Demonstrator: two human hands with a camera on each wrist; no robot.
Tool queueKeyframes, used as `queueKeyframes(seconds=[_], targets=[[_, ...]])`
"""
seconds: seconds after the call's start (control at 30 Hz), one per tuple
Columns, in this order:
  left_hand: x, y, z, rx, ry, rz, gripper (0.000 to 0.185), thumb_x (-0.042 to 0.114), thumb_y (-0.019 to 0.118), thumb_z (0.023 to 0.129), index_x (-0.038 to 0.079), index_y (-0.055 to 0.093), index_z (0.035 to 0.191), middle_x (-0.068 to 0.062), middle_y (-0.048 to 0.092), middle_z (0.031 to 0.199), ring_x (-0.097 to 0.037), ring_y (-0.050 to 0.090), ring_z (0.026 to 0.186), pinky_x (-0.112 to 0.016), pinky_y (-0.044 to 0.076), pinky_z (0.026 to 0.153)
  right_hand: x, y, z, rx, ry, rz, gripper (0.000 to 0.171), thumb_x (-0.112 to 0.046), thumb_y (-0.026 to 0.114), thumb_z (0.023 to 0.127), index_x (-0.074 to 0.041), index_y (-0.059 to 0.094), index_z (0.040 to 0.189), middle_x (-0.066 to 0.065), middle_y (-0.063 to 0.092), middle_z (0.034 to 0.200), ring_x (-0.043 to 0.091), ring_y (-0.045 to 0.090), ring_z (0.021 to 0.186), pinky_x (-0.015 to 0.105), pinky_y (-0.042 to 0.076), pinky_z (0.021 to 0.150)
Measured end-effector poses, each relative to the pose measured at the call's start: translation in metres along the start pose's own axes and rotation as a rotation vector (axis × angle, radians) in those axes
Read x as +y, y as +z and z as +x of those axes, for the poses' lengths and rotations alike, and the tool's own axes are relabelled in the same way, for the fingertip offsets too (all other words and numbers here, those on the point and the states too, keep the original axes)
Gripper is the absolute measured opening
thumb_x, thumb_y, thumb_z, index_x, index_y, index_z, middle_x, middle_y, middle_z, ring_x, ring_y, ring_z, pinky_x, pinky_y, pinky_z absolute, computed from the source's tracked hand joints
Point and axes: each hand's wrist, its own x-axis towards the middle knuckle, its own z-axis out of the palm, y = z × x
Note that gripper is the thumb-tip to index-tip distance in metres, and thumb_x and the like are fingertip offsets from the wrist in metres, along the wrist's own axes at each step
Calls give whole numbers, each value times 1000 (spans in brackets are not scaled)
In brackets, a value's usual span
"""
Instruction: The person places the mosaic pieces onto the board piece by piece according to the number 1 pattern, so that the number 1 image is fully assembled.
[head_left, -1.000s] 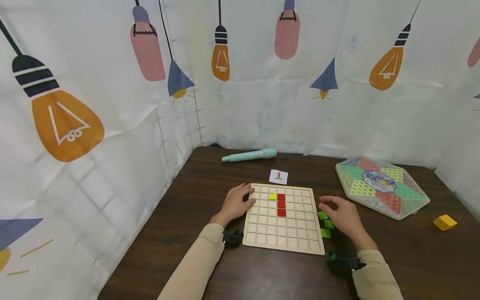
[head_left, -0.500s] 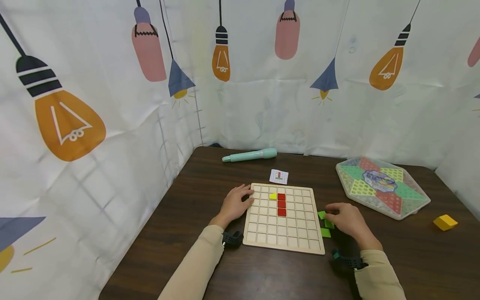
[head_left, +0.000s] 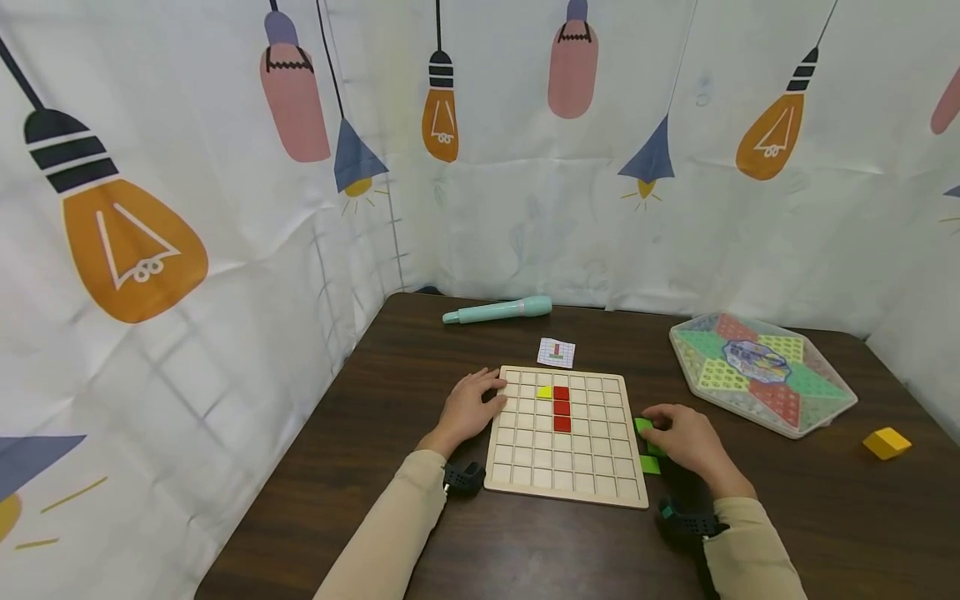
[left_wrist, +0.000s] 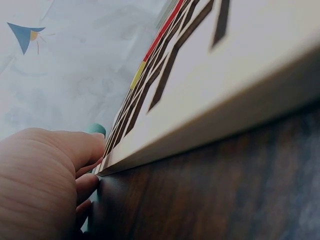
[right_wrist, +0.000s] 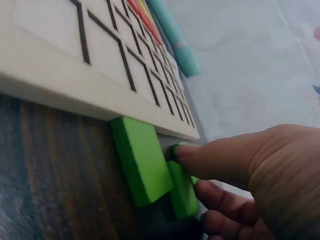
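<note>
My left hand (head_left: pixel 467 410) rests on the left edge of a wooden grid board (head_left: pixel 525 477), thumb and fingertips touching its rim. In the left wrist view, that hand (left_wrist: pixel 45 175) meets the edge with loosely bent fingers. Three red tiles (head_left: pixel 562 408) form a column on the board, with a yellow piece (head_left: pixel 544 392) left of the top one. Off the right side, my right hand (head_left: pixel 690 439) pinches a green block (head_left: pixel 642 425) between thumb and fingers, which partly hide it. Another green block (right_wrist: pixel 182 192) lies under the fingers, and a nearer one (right_wrist: pixel 142 160) lies against the board.
Behind the board lie a small printed pattern card (head_left: pixel 556 352) and a mint-green pen-shaped object (head_left: pixel 498 311). A hexagonal game board (head_left: pixel 763 371) sits back right, with a yellow block (head_left: pixel 887 443) beyond it. A patterned curtain (head_left: pixel 510 217) encloses the dark table (head_left: pixel 480 550).
My right hand has come down and slightly nearer onto the green blocks, its thumb and fingers closing on one. My left hand and the wooden board stay as they were.
</note>
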Motion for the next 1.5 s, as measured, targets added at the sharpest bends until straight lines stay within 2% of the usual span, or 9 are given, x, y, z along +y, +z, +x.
queueKeyframes(seconds=[0.37, 0.57, 0.73, 0.9, 1.1, 1.33, 1.5], targets=[[-2, 0, -1, 20, 2, -9, 35, 31, 56, 90, 18, 59, 123, 4, 43, 138, -14, 28, 132, -38, 18, 111, 1, 0, 3, 55, 23, 7, 32, -19, 63, 84, -4, 62, 113, 13, 62, 99, 17, 54, 70, 29, 41, 53], [-1, -1, -1, 13, 4, 7, 35, 32, 55, 90, 19, 58, 123, 5, 42, 138, -12, 28, 132, -36, 17, 111, 0, 2, 2, 93, 51, -11, 32, -20, 64, 84, -4, 63, 111, 16, 62, 99, 21, 57, 75, 33, 45, 56], [-1, 0, -1, 9, 14, 16, 36, 33, 55, 91, 19, 58, 123, 4, 42, 138, -12, 28, 133, -37, 17, 111, 1, 5, 3, 111, 59, -19, 30, -24, 65, 84, -5, 65, 108, 15, 63, 98, 19, 57, 71, 32, 45, 55], [0, 0, -1, 0, 7, 19, 36, 33, 55, 91, 19, 58, 124, 5, 42, 138, -12, 27, 133, -36, 16, 111, 4, 7, 4, 138, 34, -29, 31, -28, 65, 84, -5, 66, 105, 15, 62, 102, 20, 57, 73, 33, 47, 57], [2, 0, 0, 0, 1, 20, 35, 32, 55, 91, 20, 59, 123, 5, 42, 138, -13, 27, 133, -37, 16, 111, 7, 9, 3, 201, -11, -62, 30, -28, 66, 83, -6, 67, 103, 18, 59, 106, 30, 58, 83, 44, 49, 65], [3, -1, 1, -12, -2, 32, 35, 32, 55, 90, 20, 58, 124, 5, 42, 139, -13, 27, 133, -37, 16, 111, 5, 9, 3, 204, 6, -25, 35, -32, 63, 85, -6, 65, 108, 21, 57, 110, 17, 54, 64, 33, 44, 53], [2, -1, 1, -35, 10, 50, 38, 33, 55, 90, 20, 56, 126, 4, 40, 140, -14, 25, 134, -38, 14, 111, -4, 10, 3, 204, -20, 2, 36, -35, 62, 85, -7, 65, 108, 19, 58, 110, 18, 54, 66, 30, 44, 53]])
